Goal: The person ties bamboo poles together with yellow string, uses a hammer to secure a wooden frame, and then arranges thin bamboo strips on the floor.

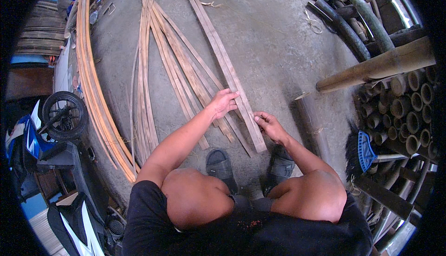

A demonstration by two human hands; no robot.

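I squat over long split bamboo strips (186, 56) lying on a concrete floor. My left hand (224, 101) rests flat with fingers spread on a wide bamboo slat (218, 51) that runs away from me. My right hand (268, 125) pinches the near part of the same slat, close to its end by my feet. Thinner strips fan out under and left of the slat.
A bundle of curved bamboo strips (93, 84) lies at the left. A motorbike (51, 144) is parked at lower left. Stacked bamboo poles (399, 112) and a blue brush (364, 151) stand at right. A short bamboo post (309, 116) rises beside my right hand.
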